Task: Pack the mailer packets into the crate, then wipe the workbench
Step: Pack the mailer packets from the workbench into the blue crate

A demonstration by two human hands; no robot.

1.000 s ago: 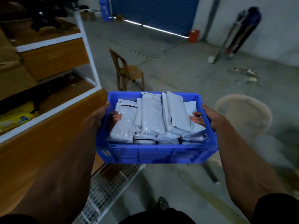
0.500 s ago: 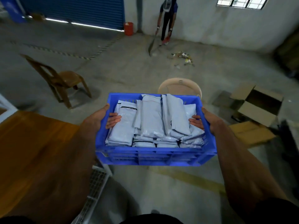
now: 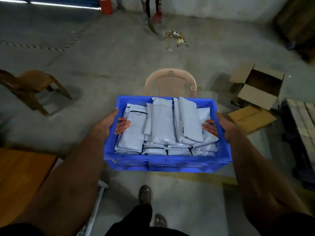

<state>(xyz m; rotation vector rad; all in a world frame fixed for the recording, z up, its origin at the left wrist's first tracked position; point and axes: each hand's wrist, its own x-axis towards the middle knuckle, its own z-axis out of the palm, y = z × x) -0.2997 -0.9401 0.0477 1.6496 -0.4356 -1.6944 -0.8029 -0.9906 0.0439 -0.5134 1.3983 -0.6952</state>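
Note:
A blue plastic crate (image 3: 163,165) hangs in the air in front of me, filled with several pale grey mailer packets (image 3: 163,126). My left hand (image 3: 109,124) grips the crate's left rim, fingers curled inside against a packet. My right hand (image 3: 219,127) grips the right rim the same way. The wooden workbench (image 3: 18,171) shows only as a corner at the lower left, off to the side of the crate.
A beige plastic chair (image 3: 170,82) stands just beyond the crate. A brown chair (image 3: 32,86) is at the left, open cardboard boxes (image 3: 255,89) at the right. Far back, a person (image 3: 153,7) sweeps litter (image 3: 175,37). My feet stand on concrete floor.
I have kept turning right with the crate held in both hands. The workbench slid off to the left; the beige chair and the cardboard boxes came closer, and the view tilted down.

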